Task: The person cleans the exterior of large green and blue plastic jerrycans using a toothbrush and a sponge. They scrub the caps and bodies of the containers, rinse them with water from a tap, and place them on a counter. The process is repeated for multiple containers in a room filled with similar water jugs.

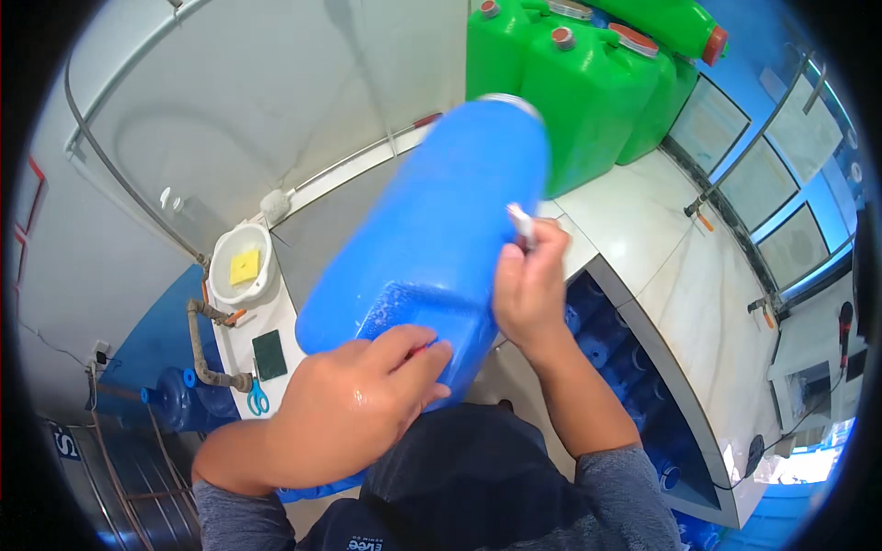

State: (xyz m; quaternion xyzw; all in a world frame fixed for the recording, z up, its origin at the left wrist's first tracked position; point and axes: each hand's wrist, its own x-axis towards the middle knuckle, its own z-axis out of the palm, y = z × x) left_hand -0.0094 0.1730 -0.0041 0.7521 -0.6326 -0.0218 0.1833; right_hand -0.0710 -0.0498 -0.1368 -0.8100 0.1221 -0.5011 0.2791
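A large blue water jug [432,211] leans across the middle, tilted up and to the right, with a white rim or cap [510,101] at its far end. Wet droplets or suds show around the recess at its near end. My left hand [363,395] is closed at that recess; a speck of red shows between its fingers, but what it holds is mostly hidden. Against the jug's right side, my right hand [535,289] pinches a small white piece [522,226] between thumb and fingers. Whether that piece is fixed to the jug, I cannot tell.
Several green jugs [588,101] stand at the back right on a tiled counter [657,220]. At left are a white basin [219,275] with a yellow sponge [244,267], a brush [276,206], a dark green scouring pad [268,354], teal scissors [257,399] and a pipe [197,340].
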